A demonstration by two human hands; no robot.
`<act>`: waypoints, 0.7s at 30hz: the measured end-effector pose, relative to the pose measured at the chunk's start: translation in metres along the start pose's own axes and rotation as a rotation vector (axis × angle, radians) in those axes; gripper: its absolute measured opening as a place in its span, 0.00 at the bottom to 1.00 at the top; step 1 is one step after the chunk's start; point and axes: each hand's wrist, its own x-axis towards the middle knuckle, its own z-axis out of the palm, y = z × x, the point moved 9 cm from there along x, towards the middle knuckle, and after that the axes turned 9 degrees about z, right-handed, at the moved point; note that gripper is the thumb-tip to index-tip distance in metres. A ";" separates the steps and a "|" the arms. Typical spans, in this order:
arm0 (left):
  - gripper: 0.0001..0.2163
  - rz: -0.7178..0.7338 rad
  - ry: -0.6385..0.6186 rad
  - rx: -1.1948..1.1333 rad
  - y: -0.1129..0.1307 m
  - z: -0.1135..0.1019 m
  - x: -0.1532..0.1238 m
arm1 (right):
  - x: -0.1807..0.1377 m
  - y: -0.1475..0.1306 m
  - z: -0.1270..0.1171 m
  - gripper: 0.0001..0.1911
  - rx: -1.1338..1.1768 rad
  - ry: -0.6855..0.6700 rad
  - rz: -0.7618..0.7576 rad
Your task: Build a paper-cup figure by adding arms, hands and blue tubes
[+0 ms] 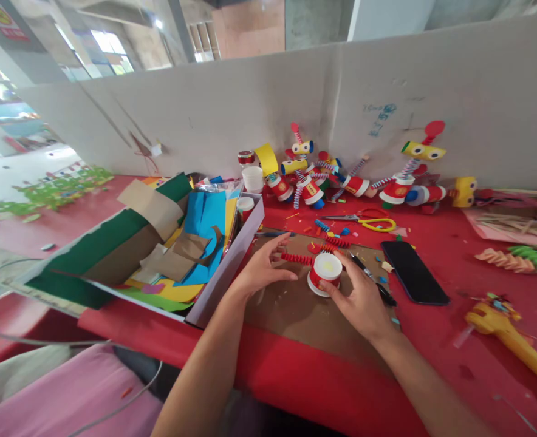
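Note:
A red and white paper cup [324,280] stands upside down on a brown cardboard sheet [287,321]. Its white base faces up and carries a pale yellowish patch. My right hand [364,300] grips the cup from the right, thumb on the front and fingers behind. A red folded-paper spring [297,259] sticks out to the cup's left, and another red-orange spring lies behind it. My left hand [263,270] is left of the cup, thumb and fingers apart. Its fingertips are close to the spring's free end; whether they touch it, I cannot tell.
A box [225,267] of coloured paper stands at left. Behind lie yellow-handled scissors [378,223] and several cup figures [396,189] along the grey partition. To the right are a pen [362,264], a phone [414,272], folded-paper strips [505,261] and a yellow glue gun [509,337].

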 end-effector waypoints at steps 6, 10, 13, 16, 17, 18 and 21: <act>0.30 0.047 0.220 -0.117 -0.002 -0.020 0.002 | 0.002 0.001 -0.009 0.33 0.096 -0.005 0.003; 0.28 -0.010 0.537 -0.179 -0.015 -0.048 -0.005 | 0.004 0.016 -0.035 0.23 0.270 0.166 0.103; 0.31 -0.078 0.631 -0.196 -0.026 -0.056 -0.008 | 0.003 0.027 -0.050 0.18 0.326 0.273 0.179; 0.30 -0.071 0.660 -0.171 -0.028 -0.060 -0.008 | 0.001 0.029 -0.059 0.19 0.297 0.342 0.196; 0.28 -0.060 0.675 -0.158 -0.028 -0.061 -0.008 | 0.000 0.028 -0.061 0.18 0.283 0.359 0.192; 0.24 -0.048 0.694 -0.146 -0.027 -0.063 -0.009 | 0.000 0.028 -0.063 0.18 0.275 0.371 0.188; 0.14 -0.014 0.743 -0.113 -0.026 -0.066 -0.010 | -0.002 0.030 -0.066 0.15 0.289 0.394 0.180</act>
